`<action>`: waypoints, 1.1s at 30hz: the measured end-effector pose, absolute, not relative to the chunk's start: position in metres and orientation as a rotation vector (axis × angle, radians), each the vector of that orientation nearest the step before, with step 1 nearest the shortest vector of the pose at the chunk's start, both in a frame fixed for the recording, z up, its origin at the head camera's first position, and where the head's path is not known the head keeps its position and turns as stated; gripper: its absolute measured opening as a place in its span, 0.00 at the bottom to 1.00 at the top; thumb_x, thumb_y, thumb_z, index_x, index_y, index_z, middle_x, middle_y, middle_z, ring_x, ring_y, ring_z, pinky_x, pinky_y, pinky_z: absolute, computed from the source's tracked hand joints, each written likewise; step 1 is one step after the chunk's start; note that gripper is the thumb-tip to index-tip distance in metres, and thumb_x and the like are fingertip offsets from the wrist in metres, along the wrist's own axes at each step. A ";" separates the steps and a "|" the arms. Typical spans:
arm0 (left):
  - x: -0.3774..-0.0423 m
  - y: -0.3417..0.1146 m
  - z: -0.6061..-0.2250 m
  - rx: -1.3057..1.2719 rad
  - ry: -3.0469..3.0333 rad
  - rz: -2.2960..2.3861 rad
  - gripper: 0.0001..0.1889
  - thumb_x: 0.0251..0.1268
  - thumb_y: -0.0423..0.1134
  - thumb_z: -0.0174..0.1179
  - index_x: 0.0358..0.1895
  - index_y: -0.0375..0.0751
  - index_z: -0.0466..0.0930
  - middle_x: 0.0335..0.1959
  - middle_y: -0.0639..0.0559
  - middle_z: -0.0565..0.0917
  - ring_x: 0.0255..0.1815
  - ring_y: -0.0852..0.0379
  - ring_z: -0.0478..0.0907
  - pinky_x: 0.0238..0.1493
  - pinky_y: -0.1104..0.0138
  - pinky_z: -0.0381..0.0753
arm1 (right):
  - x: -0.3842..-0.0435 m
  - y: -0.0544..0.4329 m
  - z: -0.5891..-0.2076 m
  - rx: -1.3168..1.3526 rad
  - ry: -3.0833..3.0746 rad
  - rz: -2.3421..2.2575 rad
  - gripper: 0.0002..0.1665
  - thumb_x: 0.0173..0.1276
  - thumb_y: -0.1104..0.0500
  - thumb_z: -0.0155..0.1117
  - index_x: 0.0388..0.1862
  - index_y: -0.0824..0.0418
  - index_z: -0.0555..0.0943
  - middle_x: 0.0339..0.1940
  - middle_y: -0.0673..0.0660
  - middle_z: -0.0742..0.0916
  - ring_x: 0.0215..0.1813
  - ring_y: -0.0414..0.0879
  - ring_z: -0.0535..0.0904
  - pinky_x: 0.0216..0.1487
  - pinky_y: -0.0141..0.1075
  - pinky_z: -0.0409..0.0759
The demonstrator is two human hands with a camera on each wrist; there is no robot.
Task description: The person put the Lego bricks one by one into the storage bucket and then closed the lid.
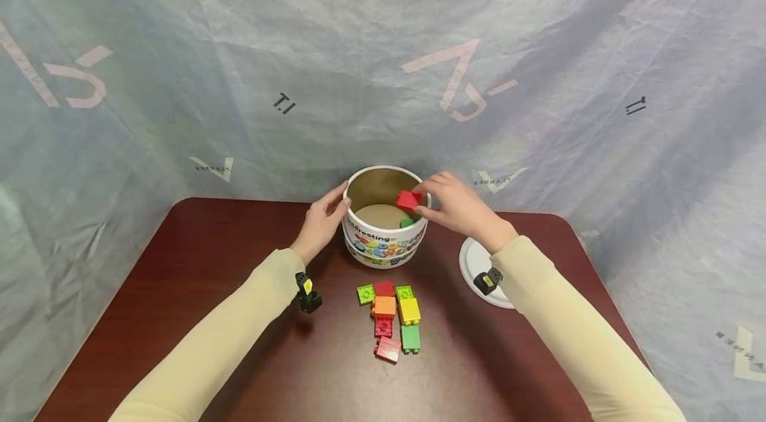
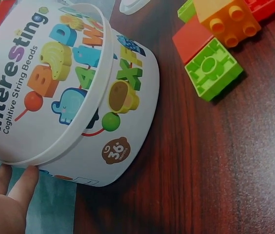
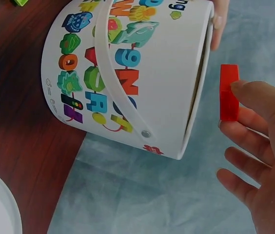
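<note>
Head view: red block at the mouth of the tub, pinched by thumb and finger of right hand. Left hand, fingers extended, touches rim. Block likely light, stiff, smooth, not fragile; grip opposite flat faces.

A creased grey-blue sheet bearing printed marks is hanging behind the reddish-brown desk's far edge; soft glare is lightening the wood nearer the front.

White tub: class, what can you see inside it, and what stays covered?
Inside the white tub, the pale floor and part of a green block show. The near wall covers the block's rest and anything close behind it.
</note>
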State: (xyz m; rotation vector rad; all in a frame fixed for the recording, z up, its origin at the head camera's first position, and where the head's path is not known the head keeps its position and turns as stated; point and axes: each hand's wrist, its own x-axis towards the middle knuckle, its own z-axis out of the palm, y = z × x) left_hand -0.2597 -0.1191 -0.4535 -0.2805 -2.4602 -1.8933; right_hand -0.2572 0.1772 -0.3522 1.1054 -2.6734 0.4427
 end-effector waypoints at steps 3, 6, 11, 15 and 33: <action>-0.260 -0.119 -0.454 -0.276 -2.458 -1.896 0.28 0.83 0.44 0.55 0.81 0.50 0.65 0.81 0.51 0.64 0.80 0.51 0.62 0.78 0.58 0.66 | -0.261 0.173 -0.355 1.099 -2.682 0.455 0.19 0.67 0.57 0.77 0.52 0.67 0.86 0.47 0.61 0.88 0.54 0.58 0.78 0.59 0.52 0.79; -0.259 -0.120 -0.455 -0.259 -2.462 -1.899 0.28 0.83 0.44 0.56 0.81 0.50 0.65 0.81 0.51 0.65 0.80 0.51 0.63 0.78 0.58 0.67 | -0.266 0.169 -0.360 1.086 -2.699 0.476 0.19 0.68 0.56 0.76 0.53 0.67 0.86 0.48 0.61 0.88 0.54 0.58 0.78 0.58 0.52 0.80; -0.259 -0.120 -0.457 -0.266 -2.464 -1.912 0.28 0.83 0.44 0.55 0.81 0.50 0.64 0.82 0.50 0.64 0.80 0.50 0.63 0.77 0.57 0.67 | -0.274 0.163 -0.369 1.029 -2.750 0.518 0.20 0.70 0.56 0.74 0.55 0.65 0.85 0.50 0.61 0.88 0.56 0.57 0.77 0.61 0.52 0.79; -0.260 -0.119 -0.456 -0.270 -2.460 -1.909 0.28 0.83 0.45 0.55 0.81 0.50 0.64 0.82 0.51 0.64 0.80 0.51 0.62 0.77 0.58 0.67 | -0.280 0.159 -0.375 1.012 -2.764 0.529 0.20 0.72 0.55 0.73 0.57 0.64 0.85 0.51 0.60 0.88 0.58 0.57 0.78 0.64 0.52 0.77; -0.259 -0.118 -0.454 -0.285 -2.445 -1.887 0.28 0.83 0.44 0.55 0.81 0.48 0.64 0.82 0.48 0.63 0.80 0.47 0.64 0.77 0.53 0.68 | -0.286 0.144 -0.379 1.013 -2.755 0.523 0.21 0.72 0.52 0.73 0.56 0.64 0.85 0.51 0.59 0.88 0.58 0.56 0.79 0.63 0.51 0.78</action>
